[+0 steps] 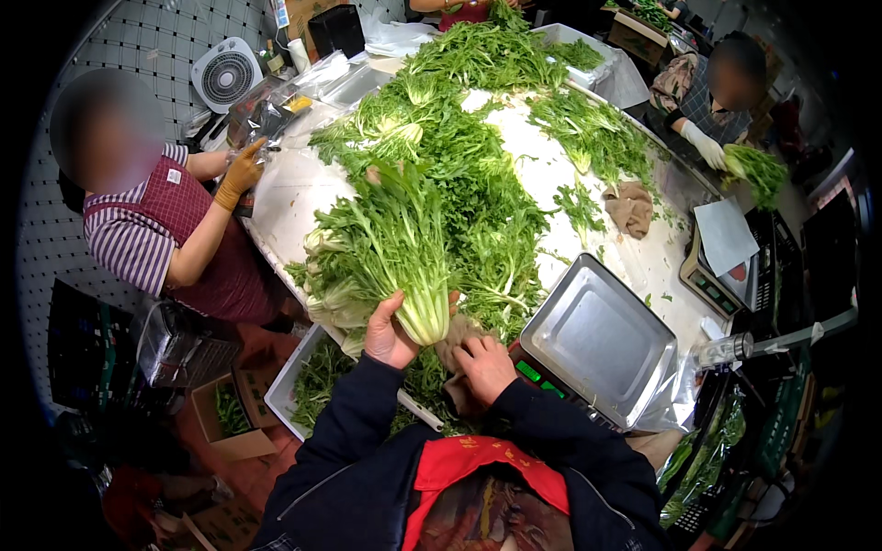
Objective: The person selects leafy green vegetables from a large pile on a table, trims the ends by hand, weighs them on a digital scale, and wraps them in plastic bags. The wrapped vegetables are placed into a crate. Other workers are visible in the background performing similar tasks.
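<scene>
My left hand (390,338) is closed around the pale stem end of a large bunch of leafy greens (404,248) with jagged leaves. The leaves point away from me, over the heap on the table. Just right of the stems, my right hand (485,365) has its fingers curled on a crumpled brown cloth (457,342). Some of those fingertips are hidden in the folds. More bunches with whitish bases (329,292) lie left of the held one. Below my forearms, a white tub (285,390) holds loose leaves and trimmings.
A scale with a metal pan (602,335) stands to my right; another scale (721,262) sits beyond it. Greens (478,138) are heaped along the white table (285,216). A second cloth (630,209) lies at right. A gloved person (184,211) works at left, another (712,101) at far right.
</scene>
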The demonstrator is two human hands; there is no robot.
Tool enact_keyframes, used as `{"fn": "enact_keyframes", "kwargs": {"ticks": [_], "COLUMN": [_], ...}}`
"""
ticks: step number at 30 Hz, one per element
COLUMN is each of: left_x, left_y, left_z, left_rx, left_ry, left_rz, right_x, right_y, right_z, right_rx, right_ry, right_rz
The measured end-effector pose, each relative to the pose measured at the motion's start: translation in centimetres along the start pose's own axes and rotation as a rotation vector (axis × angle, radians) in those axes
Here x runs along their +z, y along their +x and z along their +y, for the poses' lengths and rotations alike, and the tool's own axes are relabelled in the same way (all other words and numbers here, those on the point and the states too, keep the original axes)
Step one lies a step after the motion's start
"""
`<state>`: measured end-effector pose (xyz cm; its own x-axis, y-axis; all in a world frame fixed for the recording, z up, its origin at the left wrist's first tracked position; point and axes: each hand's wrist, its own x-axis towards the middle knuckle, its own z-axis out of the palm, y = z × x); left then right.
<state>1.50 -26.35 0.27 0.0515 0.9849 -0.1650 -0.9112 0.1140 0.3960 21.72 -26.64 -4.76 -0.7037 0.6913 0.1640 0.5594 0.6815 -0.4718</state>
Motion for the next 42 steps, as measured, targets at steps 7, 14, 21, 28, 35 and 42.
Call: {"fn": "enact_keyframes", "kwargs": {"ticks": [7, 14, 21, 28, 35, 42], "left_x": [-3.3, -2.3, -2.0, -2.2, -2.3, -2.4], "left_y": [-0.1, -0.8, 0.0, -1.3, -6.2, -2.6], "left_z": [-1.5, -5.0, -4.0, -3.7, -6.4, -4.3], "left_rx": [0.0, -0.03, 0.012, -0.145, -0.456, -0.281], "left_ry": [0.093, -0.036, 0.011, 0.021, 0.333, 0.601], "left_rz": [0.143, 0.153, 0.253, 0.043, 0.018, 0.01], "right_x": [-7.3, -6.6, -3.6, -4.5, -7.0, -4.4], "right_y": [0.9, 5.2, -1.4, -2.3, 0.2, -2.5], "right_z": [-0.9, -4.2, -2.6, 1.0, 0.8, 0.7], "right_rx": [0.358, -0.2, -0.105, 0.425, 0.573, 0.618], "right_ry": [0.771, 0.085, 0.135, 1.102, 1.747, 1.73], "right_rz": [0.261, 0.433, -0.027, -0.126, 0.304, 0.276]}}
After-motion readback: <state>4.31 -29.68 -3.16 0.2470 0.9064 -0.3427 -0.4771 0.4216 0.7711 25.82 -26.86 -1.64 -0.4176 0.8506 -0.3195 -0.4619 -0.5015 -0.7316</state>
